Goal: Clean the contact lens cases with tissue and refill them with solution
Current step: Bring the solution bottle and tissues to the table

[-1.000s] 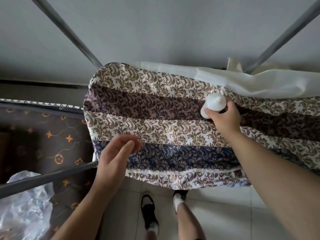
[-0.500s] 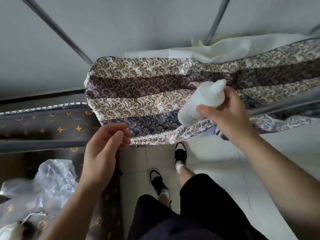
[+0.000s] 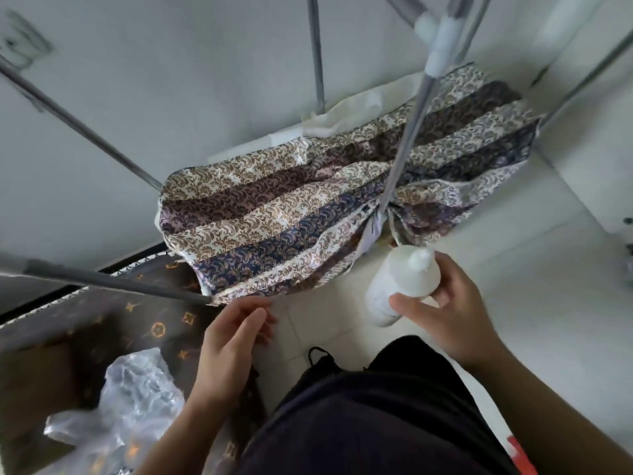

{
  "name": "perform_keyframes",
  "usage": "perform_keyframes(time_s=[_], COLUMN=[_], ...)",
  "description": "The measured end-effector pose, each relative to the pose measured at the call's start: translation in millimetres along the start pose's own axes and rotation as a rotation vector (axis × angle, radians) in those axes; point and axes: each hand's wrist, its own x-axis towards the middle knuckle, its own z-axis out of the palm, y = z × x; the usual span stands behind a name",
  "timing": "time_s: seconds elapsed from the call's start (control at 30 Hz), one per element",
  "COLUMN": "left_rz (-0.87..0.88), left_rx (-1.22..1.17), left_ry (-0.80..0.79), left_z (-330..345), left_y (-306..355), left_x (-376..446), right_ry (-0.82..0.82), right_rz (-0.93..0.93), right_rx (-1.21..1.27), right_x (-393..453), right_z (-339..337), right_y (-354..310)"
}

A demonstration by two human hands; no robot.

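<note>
My right hand [image 3: 448,317] grips a white plastic solution bottle [image 3: 400,282] with a capped nozzle, held tilted over the tiled floor, off the patterned cloth. My left hand [image 3: 229,341] hovers just below the cloth's lower edge with its fingers apart and nothing in it. No lens case or tissue shows in this view.
A striped floral cloth [image 3: 308,200] drapes over a metal-framed shelf. Grey metal rods [image 3: 407,132] cross the view. A dark patterned surface [image 3: 102,323] with a crumpled clear plastic bag [image 3: 137,399] lies at lower left. White floor tiles [image 3: 531,269] are on the right; my dark-clothed legs are below.
My right hand has lifted the bottle off the cloth and drawn it down toward my body. The view has swung, and my left hand dropped below the cloth edge.
</note>
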Motion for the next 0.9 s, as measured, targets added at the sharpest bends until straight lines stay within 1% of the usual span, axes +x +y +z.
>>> perform_keyframes(time_s=[0.2, 0.33, 0.47, 0.63, 0.77, 0.9], left_rz=[0.093, 0.107, 0.150, 0.178, 0.209, 0.215], left_rx=[0.029, 0.084, 0.140, 0.208, 0.257, 0.326], left_ry=[-0.101, -0.243, -0.442, -0.678, -0.899, -1.127], left_z=[44, 93, 160, 235, 274, 298], left_y=[15, 23, 30, 27, 22, 21], left_x=[-11, -21, -38, -67, -87, -105], right_ry=[0.124, 0.282, 0.470, 0.708, 0.918, 1.129], right_rz=[-0.008, -0.042, -0.029, 0.007, 0.020, 0.023], right_rx=[-0.040, -0.051, 0.026, 0.105, 0.211, 0.296], right_x=[-59, -109, -165, -235, -285, -328], right_z=[-40, -81, -121, -153, -157, -136], right_y=[10, 12, 26, 40, 48, 52])
